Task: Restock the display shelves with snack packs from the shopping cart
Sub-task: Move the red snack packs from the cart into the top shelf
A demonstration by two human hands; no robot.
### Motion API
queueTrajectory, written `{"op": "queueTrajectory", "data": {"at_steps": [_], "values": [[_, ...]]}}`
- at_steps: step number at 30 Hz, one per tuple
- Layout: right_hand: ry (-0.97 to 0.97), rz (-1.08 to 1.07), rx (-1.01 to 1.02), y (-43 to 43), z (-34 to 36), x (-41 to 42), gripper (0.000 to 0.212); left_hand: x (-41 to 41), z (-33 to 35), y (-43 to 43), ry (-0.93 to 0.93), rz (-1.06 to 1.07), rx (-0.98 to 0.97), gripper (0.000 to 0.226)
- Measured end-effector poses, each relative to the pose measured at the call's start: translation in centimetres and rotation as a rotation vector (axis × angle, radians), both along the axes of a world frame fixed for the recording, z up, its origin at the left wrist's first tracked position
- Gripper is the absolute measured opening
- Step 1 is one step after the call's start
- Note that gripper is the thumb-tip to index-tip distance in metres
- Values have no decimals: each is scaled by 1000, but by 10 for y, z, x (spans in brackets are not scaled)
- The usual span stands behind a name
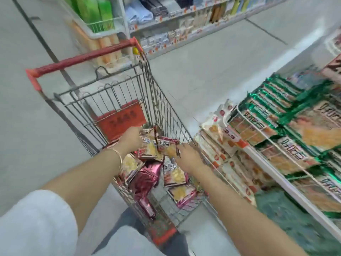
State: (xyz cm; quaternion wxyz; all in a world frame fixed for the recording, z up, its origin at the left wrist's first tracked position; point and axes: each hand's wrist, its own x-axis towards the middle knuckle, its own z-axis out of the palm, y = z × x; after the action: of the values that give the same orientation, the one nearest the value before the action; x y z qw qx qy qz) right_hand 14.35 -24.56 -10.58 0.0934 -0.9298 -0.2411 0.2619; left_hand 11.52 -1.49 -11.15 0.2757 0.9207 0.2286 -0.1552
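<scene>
Down in the cart: both hands on snack packs

Head-cam view looking down, w/ motion blur. A wire shopping cart (pixel 166 100) w/ a red handle (pixel 83 58) stands on a grey floor (pixel 203 71), just left of the display shelves (pixel 258 154). The left hand (pixel 132 138), thin bracelet (pixel 118 154) at the wrist, reaches into the basket & grips an upright pack (pixel 147 146), red-and-white w/ a yellow snack pic. Its fingers are mostly hidden behind the pack. The right hand (pixel 188 156), by the cart's right rim, holds a second pack (pixel 168 145) of the same kind by its near edge; the 2 packs touch. Below them more snack packs (pixel 174 175) lie in a loose heap on the cart bottom, some face up, one foil pack (pixel 145 174) showing shiny red. A red flap (pixel 121 121) hangs at the handle end. The shelves hold rows of green-edged packs (pixel 267 108) behind white wire rails, w/ white-and-orange packs (pixel 217 145) at the end nearest the cart & a price tag (pixel 229 134). Far aisle shelving (pixel 184 28) at top, blurred.
</scene>
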Motion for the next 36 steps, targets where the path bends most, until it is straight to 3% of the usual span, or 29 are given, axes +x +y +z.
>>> {"op": "queueTrajectory", "data": {"at_steps": [5, 8, 11, 15, 16, 18, 20, 22, 25, 27, 29, 31, 36], "values": [[232, -150, -31, 23, -44, -5, 54, 15, -43, 39, 102, 41, -99, 31], [311, -238, -24, 34, -69, -7, 48, 23, -68, 53, 186, 108, -133, 33], [304, -319, 36, 44, -89, -11, 49, 34, -96, 61, 243, 199, -167, 28], [188, -400, 66, 45, -109, -6, 52, 50, -130, 52, 405, 157, -150, 27], [183, -417, 61, 43, -112, -6, 54, 53, -141, 48, 425, 195, -170, 39], [197, -442, 52, 37, -117, -7, 56, 56, -156, 36, 449, 313, -214, 84], [236, -449, 37, 31, -119, -8, 55, 60, -165, 25, 412, 475, -265, 109], [281, -457, 21, 26, -121, -7, 52, 66, -178, 22, 401, 609, -330, 109], [307, -462, 7, 28, -122, -1, 46, 65, -187, 22, 454, 603, -474, 71], [310, -463, 9, 34, -122, 4, 45, 61, -190, 25, 462, 573, -470, 57], [309, -458, 16, 42, -122, 8, 44, 59, -185, 29, 453, 598, -529, 64], [299, -469, 20, 50, -120, 13, 42, 60, -183, 30, 476, 571, -563, 85], [299, -479, 11, 54, -118, 17, 42, 65, -171, 7, 384, 567, -499, 111]]}}
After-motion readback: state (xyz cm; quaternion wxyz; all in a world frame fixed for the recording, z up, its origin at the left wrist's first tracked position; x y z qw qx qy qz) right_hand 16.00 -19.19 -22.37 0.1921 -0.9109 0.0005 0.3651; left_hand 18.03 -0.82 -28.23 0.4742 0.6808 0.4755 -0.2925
